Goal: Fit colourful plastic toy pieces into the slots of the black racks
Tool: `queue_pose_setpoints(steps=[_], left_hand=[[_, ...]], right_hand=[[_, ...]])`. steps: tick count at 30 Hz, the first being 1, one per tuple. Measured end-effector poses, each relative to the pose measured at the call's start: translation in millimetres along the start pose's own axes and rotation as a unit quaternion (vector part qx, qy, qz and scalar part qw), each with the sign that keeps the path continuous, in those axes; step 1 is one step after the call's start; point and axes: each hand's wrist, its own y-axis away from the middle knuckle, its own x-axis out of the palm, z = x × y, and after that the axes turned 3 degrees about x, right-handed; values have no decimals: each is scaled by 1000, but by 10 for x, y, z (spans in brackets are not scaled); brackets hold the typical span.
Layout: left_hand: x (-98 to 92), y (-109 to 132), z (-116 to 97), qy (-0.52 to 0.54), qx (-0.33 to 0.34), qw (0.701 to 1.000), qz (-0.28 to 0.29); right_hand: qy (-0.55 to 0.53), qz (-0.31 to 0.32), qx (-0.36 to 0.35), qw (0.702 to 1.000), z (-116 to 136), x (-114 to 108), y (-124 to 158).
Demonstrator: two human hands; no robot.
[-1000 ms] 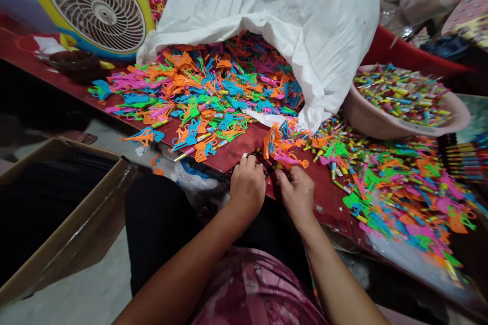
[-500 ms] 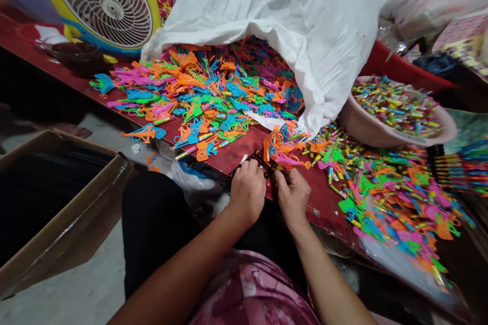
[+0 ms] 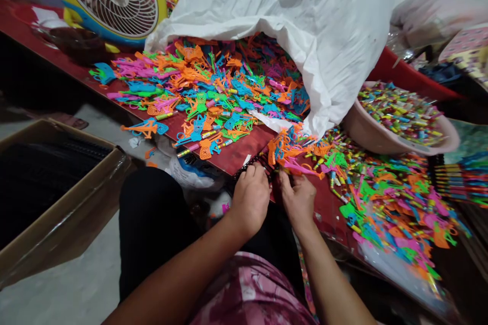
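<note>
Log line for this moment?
left hand: closed on black part | right hand: fingertips at orange toy pieces | place: red table edge

No legible text, label, brand or number anywhere. Printed card (image 3: pixel 467 48) at far right too blurred (pattern only); wrappers (image 3: pixel 400 111) in the basin (image 3: pixel 366 129) too small.

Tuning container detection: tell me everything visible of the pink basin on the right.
The pink basin is a round, shallow tub that looks like smooth pale-pink plastic, with a thin out-turned rim. It stands upright at the right of the red table and is heaped to the brim with small multicoloured tube-like pieces. The white sack drapes against its left side. Loose coloured plastic parts lie up against its front wall.
</note>
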Motion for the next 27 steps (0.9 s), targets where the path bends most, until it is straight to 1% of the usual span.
queue_pose_setpoints(steps=[3, 6, 12, 16, 20, 22, 27], left_hand=[[8, 27, 13, 21, 8, 1000, 3], [26, 53, 32, 51, 29, 998, 12], [15, 62, 51, 57, 45, 996, 41], [-2, 40, 68, 92, 33, 994, 50], [17, 39, 88, 78, 58, 994, 48], [22, 47, 91, 63, 60, 995, 43], [-16, 64, 83, 58, 47, 997, 37]], right_hand=[[36, 12, -13, 999, -13, -61, -12], [69, 16, -44, 997, -20, -92, -45], [112, 46, -89, 989, 18, -100, -122], [154, 39, -114, 981, 43, -104, -124], [197, 42, -127, 971, 74, -114, -120], [196, 60, -125, 971, 85, -134, -139], [145, 122, -114, 975, 23, -226, -234]])
